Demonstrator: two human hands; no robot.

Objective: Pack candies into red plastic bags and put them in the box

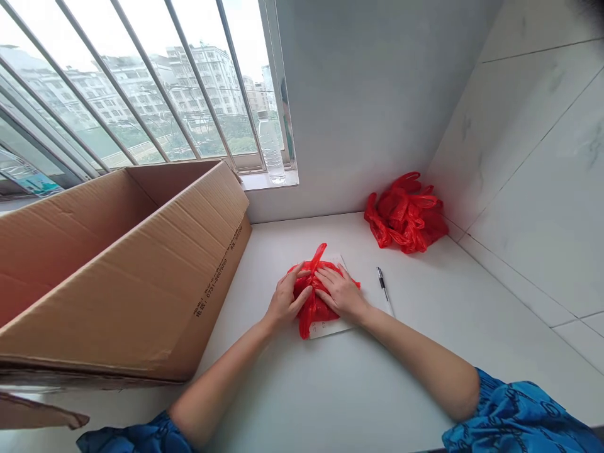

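A red plastic bag (321,309) lies bunched low on the white table, one handle pointing away from me and another toward me. Beneath it is a sheet or pad of white paper (325,328) with small marks. My left hand (284,297) rests against the bag's left side, thumb and fingers apart on the plastic. My right hand (343,293) lies flat over the bag's right part, fingers stretched out. What the bag contains, if anything, is hidden. Just right of my right hand lies a pen (382,283) with a black grip.
A large open cardboard box (155,283) takes up the left side. More red plastic bags (406,214) are heaped in the back right corner by the tiled wall (533,170). A clear plastic bottle (272,151) stands on the sill of the barred window.
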